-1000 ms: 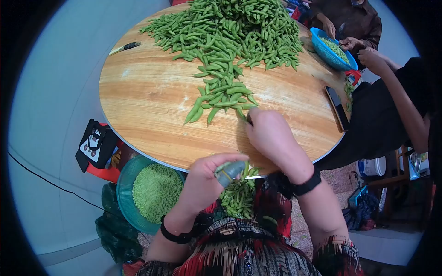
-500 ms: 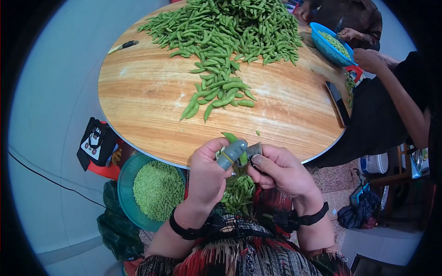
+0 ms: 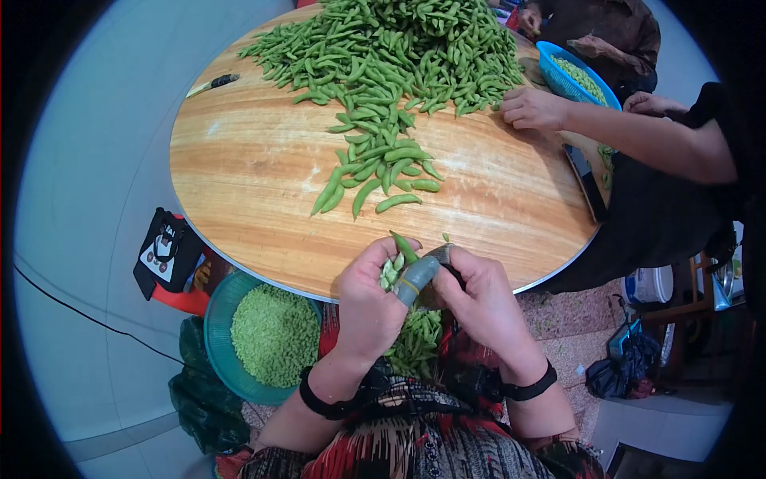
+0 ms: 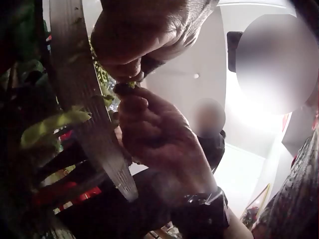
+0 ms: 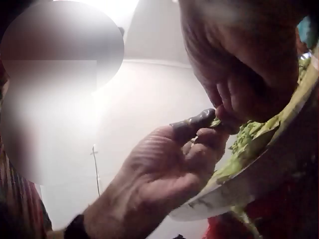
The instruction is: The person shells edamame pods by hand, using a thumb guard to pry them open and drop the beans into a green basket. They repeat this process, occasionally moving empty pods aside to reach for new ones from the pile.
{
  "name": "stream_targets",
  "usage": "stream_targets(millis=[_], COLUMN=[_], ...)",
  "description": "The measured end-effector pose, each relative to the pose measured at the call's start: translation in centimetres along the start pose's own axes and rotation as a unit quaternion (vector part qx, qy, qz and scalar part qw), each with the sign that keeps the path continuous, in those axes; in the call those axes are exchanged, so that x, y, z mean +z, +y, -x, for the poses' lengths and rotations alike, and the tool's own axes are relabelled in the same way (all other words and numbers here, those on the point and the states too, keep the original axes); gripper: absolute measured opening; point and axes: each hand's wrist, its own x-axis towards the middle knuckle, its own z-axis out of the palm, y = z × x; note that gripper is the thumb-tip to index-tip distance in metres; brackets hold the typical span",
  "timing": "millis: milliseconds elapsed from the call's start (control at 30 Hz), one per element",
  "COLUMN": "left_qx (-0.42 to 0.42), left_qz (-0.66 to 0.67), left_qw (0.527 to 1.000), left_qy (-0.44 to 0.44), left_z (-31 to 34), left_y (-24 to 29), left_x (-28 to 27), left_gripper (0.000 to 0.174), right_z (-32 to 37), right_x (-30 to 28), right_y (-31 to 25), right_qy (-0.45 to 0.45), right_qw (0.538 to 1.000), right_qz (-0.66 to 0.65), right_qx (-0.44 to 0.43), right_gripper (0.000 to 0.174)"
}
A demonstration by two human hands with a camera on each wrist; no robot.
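Over the table's near edge, the left hand (image 3: 369, 299) curls round several shelled beans (image 3: 390, 273) and a green pod (image 3: 404, 247). A grey cover (image 3: 417, 281) sits on one of its digits. The right hand (image 3: 484, 307) meets it from the right, its fingertips pinching at the pod's lower end; a dark ribbed cover (image 3: 440, 255) is on one digit. In the right wrist view the left hand (image 5: 167, 162) and right hand (image 5: 244, 59) touch at the fingertips, the pod mostly hidden. The left wrist view shows the right hand (image 4: 157, 129) below the left (image 4: 144, 32).
A large pod pile (image 3: 415, 56) trails down the round table (image 3: 247, 184). Shelled beans fill a teal basket (image 3: 211, 339) at lower left. Pods (image 3: 413, 343) lie below the hands. A phone (image 3: 585, 182), blue basket (image 3: 558, 76) and another person's arm (image 3: 622, 128) are at right.
The right hand has come back from the pods' near end to the left hand. One pod now lies nearer on the table. The neighbour's hand has reached to the pile's right edge.
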Motion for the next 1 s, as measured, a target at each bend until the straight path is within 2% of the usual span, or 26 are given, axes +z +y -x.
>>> stream_targets(millis=[67,167,200,233,300,333,367,433,467,500,567,600,633,667,700,767,833,900,967,1000], left_qx=[-0.009,-0.028,-0.039,-0.037,0.133,0.131,0.133,0.129,0.010,0.010,-0.069,-0.068,0.011,0.088,0.087,0.160,0.153,0.145,0.215,0.217], left_qz=[-0.027,-0.054,-0.054,-0.055,-0.260,-0.249,-0.249,-0.163,-0.058,-0.058,0.035,0.035,-0.043,-0.119,-0.118,-0.257,-0.276,-0.296,-0.313,-0.313], left_qw=[1.000,0.998,0.998,0.998,0.956,0.958,0.958,0.971,0.985,0.985,0.978,0.978,0.984,0.978,0.978,0.945,0.940,0.935,0.918,0.917], left_qy=[-0.004,-0.012,-0.016,-0.017,-0.032,-0.051,-0.052,-0.120,-0.161,-0.161,-0.194,-0.194,-0.171,-0.146,-0.148,-0.124,-0.129,-0.131,-0.116,-0.116], left_z=[-0.1,-0.3,-0.4,-0.4,-0.5,-0.4,-0.6,-1.0,-1.0,-1.0,-0.9,-1.0,-1.1,-1.1,-1.1,-1.1,-1.0,-1.0,-1.0,-1.1], left_y=[-0.2,-0.2,-0.2,-0.1,0.2,0.1,0.1,0.1,0.1,0.1,0.6,0.6,0.6,0.5,0.7,1.6,2.3,2.4,2.2,2.2], left_x=[-0.1,-0.4,-0.5,-0.4,0.0,0.1,0.0,-0.9,-1.5,-1.7,-1.8,-1.6,-1.3,-1.0,-0.8,-0.6,-0.6,-0.9,-1.2,-1.3], left_gripper=[0.028,0.036,0.040,0.040,0.045,0.048,0.048,0.049,0.051,0.051,0.053,0.053,0.053,0.054,0.054,0.059,0.060,0.061,0.057,0.057], right_z=[-0.7,-0.9,-1.1,-1.5,-2.1,-2.2,-2.4,-2.6,-2.5,-2.4,-2.0,-2.2,-2.4,-2.4,-2.5,-3.2,-3.4,-3.5,-3.4,-3.4], right_x=[0.0,-0.2,-1.1,-1.2,-1.5,-1.1,-1.3,-1.8,-2.0,-2.0,-1.7,-1.7,-1.6,-1.5,-1.5,-1.5,-1.6,-1.9,-1.7,-1.5], right_y=[-0.1,-1.2,-1.0,-1.0,-1.1,-1.2,-1.1,-0.9,-0.9,-0.5,0.3,0.2,0.0,-0.1,0.1,0.4,0.0,-0.3,-0.5,-0.7], right_qy=[-0.007,-0.022,-0.063,-0.061,0.024,0.013,0.015,-0.015,-0.023,-0.023,-0.004,-0.004,-0.015,-0.025,-0.023,-0.076,-0.078,-0.086,-0.086,-0.086], right_qw=[0.980,0.981,0.989,0.989,0.998,0.998,0.998,0.997,0.998,0.998,0.997,0.997,0.994,0.972,0.971,0.945,0.931,0.883,0.897,0.911], right_qz=[-0.169,-0.158,-0.079,-0.079,-0.041,-0.055,-0.054,-0.006,-0.002,-0.002,0.006,0.006,-0.111,-0.226,-0.226,-0.298,-0.337,-0.428,-0.403,-0.375], right_qx=[0.107,0.109,0.107,0.106,0.031,-0.014,-0.015,-0.078,-0.062,-0.062,-0.080,-0.080,-0.008,0.066,0.068,0.114,0.120,0.170,0.159,0.150], right_gripper=[0.018,0.018,0.017,0.017,0.016,0.015,0.015,0.016,0.017,0.017,0.018,0.018,0.017,0.017,0.017,0.014,0.012,0.013,0.011,0.009])
